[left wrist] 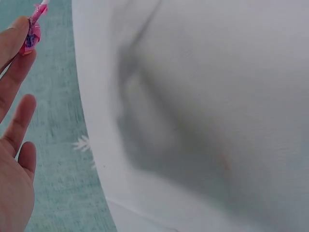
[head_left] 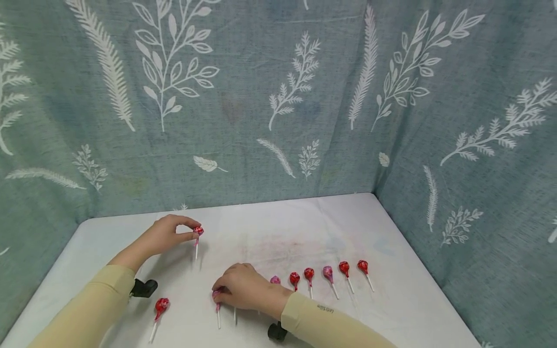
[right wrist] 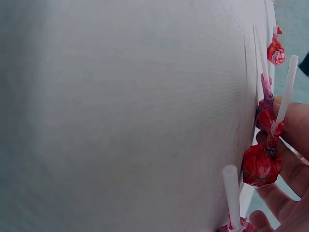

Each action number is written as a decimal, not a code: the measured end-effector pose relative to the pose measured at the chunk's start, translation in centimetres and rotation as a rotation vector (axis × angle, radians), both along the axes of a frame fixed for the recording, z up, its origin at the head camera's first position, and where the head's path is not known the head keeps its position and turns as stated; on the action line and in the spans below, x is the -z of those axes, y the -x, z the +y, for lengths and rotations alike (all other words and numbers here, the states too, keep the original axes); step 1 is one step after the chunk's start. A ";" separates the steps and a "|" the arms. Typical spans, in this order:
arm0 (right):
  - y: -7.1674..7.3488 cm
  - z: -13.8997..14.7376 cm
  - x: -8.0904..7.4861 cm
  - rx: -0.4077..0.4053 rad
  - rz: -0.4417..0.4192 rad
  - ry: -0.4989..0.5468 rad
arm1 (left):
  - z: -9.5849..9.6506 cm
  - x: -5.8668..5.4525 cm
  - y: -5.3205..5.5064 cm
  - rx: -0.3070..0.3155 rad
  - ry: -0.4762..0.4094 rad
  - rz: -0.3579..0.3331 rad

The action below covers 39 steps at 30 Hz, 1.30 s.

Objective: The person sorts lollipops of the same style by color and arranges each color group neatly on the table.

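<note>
Between thumb and forefinger my left hand [head_left: 167, 234] pinches the wrapped head of a pink lollipop [head_left: 198, 230] over the left back of the table, its white stick hanging down. In the left wrist view the other fingers of that hand [left wrist: 17, 145] are spread loosely. My right hand [head_left: 250, 290] is bent over the table's front middle, thumb and fingertips gripping the head of a pink-wrapped lollipop [head_left: 216, 294]. Right beside those fingers, the right wrist view has a red lollipop [right wrist: 262, 164]; its head is covered by the hand in the head view, where a white stick [head_left: 235, 315] shows.
Rightward from my right wrist runs a row of several red and pink lollipops [head_left: 328, 273], sticks toward me. A single red lollipop [head_left: 162, 305] lies at the front left, near my left sleeve. Leaf-patterned green cloth [head_left: 243, 106] hangs behind and beside the white table [head_left: 348, 217].
</note>
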State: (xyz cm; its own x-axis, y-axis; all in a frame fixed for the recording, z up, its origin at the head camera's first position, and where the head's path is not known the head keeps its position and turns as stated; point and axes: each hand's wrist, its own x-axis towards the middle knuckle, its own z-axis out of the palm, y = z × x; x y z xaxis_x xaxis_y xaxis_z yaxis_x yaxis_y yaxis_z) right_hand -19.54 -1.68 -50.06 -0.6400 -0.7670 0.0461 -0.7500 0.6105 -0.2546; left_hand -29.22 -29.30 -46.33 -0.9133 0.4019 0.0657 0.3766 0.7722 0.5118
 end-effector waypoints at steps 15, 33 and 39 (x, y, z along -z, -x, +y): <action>0.1 -0.1 0.3 0.007 -0.018 0.007 | -1.4 2.2 4.0 -0.054 -0.007 -0.132; 0.3 0.0 0.1 0.000 -0.037 0.006 | -0.8 4.2 5.1 -0.093 -0.018 -0.215; 0.4 -0.1 -0.1 -0.029 -0.039 -0.018 | -0.9 4.5 5.0 -0.083 -0.034 -0.200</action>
State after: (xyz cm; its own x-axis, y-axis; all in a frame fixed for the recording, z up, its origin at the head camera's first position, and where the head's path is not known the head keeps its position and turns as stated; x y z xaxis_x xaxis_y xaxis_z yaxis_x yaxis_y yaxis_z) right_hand -19.99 -1.73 -49.93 -0.6187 -0.7856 0.0077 -0.7570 0.5935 -0.2734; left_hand -34.18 -30.22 -50.88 -0.9394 0.3253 -0.1082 0.2004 0.7771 0.5966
